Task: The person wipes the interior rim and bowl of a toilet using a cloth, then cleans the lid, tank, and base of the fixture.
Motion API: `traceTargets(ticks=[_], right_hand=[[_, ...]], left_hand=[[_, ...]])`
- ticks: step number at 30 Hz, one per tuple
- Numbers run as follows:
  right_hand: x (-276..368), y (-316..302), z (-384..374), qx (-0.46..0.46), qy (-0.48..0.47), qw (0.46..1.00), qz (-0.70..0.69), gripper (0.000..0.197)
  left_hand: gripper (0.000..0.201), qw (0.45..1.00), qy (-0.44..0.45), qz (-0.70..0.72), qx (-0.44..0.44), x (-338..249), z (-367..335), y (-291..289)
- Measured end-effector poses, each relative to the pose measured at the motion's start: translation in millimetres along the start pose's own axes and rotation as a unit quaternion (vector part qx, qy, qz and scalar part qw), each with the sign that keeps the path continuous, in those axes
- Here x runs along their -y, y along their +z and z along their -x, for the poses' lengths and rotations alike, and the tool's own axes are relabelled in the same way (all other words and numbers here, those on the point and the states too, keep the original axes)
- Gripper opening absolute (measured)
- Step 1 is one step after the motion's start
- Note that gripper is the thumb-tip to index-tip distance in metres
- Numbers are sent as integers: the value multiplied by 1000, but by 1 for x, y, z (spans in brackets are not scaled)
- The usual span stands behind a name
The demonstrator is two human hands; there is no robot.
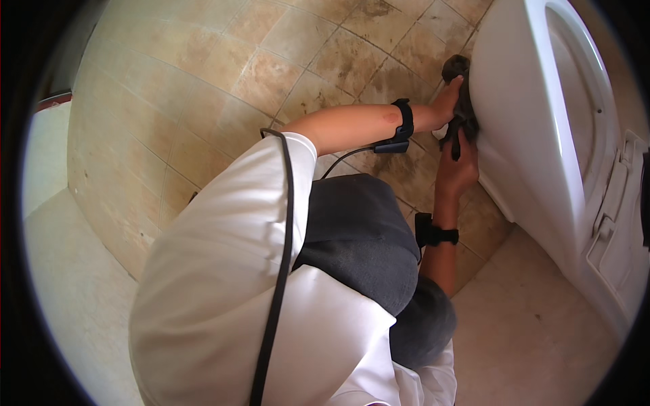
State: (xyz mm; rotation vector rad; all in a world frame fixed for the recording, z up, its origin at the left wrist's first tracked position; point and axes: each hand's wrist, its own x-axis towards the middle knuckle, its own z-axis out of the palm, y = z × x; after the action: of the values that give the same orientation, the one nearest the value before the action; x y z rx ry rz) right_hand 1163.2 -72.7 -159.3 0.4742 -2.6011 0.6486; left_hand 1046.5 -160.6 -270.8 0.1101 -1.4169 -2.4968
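A dark, crumpled cloth (464, 108) is bunched against the lower side of a white toilet (511, 115), down near the tiled floor. My left hand (445, 105) grips it from the left, thumb pointing up along the fabric. Just below, my right hand (459, 168) reaches up and holds the cloth's lower end, with folds hanging over its fingers. Most fingertips of both hands are hidden by the cloth. Something small and white shows beside the left wrist, too covered to make out.
Beige floor tiles (271, 81) carry dark brown stains, heaviest near the toilet base. Pale walls stand at the left and lower right. The toilet's hinged seat (606, 227) is at the right. A black cable (277, 298) runs over my white sleeve, and black straps circle both wrists.
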Motion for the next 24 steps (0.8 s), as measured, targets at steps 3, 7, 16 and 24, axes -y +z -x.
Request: traceTargets(ticks=[3, 7, 16, 24], right_hand=[[-9, -4, 20, 3, 57, 998, -27, 29], [-2, -8, 48, 42, 123, 989, -75, 24], [14, -33, 50, -5, 29, 992, -123, 24], [17, -67, 19, -159, 11, 987, -26, 27]], left_hand=[[47, 982, -171, 37, -70, -29, 26, 25], [48, 945, -65, -194, -255, -26, 52, 12], [33, 913, -53, -403, -3, -125, 99, -64], [54, 976, -67, -177, 112, -104, 84, -23]])
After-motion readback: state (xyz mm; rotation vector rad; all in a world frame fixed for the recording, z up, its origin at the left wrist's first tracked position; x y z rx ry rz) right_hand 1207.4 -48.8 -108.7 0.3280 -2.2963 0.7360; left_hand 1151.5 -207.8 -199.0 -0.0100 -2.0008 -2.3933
